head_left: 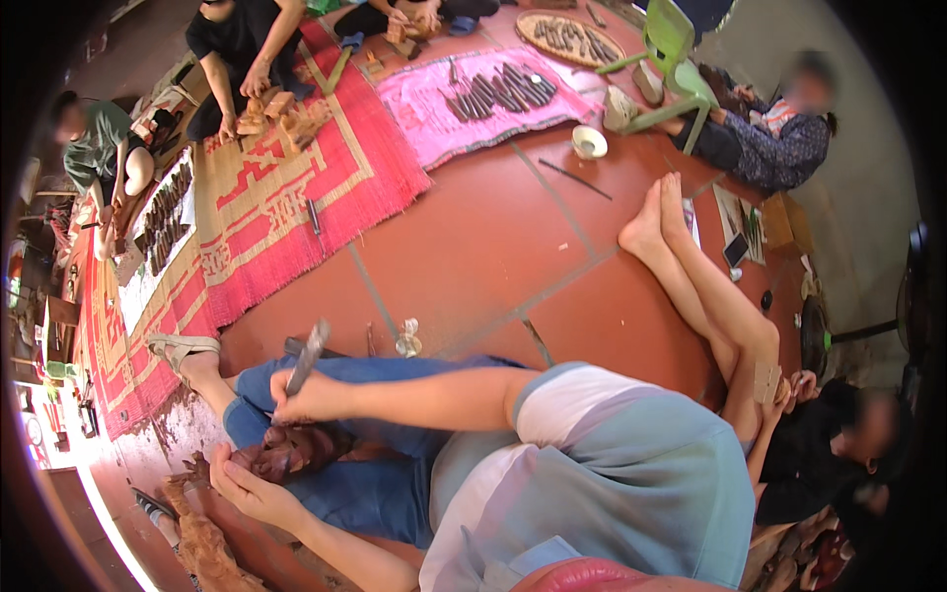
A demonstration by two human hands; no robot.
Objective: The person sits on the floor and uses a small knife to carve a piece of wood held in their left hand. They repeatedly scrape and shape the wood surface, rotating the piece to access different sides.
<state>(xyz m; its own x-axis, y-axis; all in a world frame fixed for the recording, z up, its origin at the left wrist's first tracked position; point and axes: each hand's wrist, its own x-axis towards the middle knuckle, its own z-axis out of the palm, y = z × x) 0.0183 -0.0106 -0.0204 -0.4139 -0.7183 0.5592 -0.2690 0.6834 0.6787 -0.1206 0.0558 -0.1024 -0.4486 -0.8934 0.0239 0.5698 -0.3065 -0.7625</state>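
My right hand (314, 397) is closed round a slim grey carving chisel (312, 353), whose upper end sticks up out of the fist. Its lower end is hidden by the hand. Just below, my left hand (258, 493) grips a dark reddish-brown carved wood piece (286, 452), which rests against my legs in blue trousers (365, 498). Both hands are close together over this piece. Its exact shape is too blurred to tell. Beside my left hand, a rough brown block of carved wood (205, 538) lies on the floor.
A red patterned mat (340, 197) spreads at the far left, and a pink cloth (419, 104) with rows of dark tools lies beyond. A white bowl (589, 142) and a thin dark rod (575, 179) lie on the tiles. Several people sit around, one with bare legs (715, 296) stretched out.
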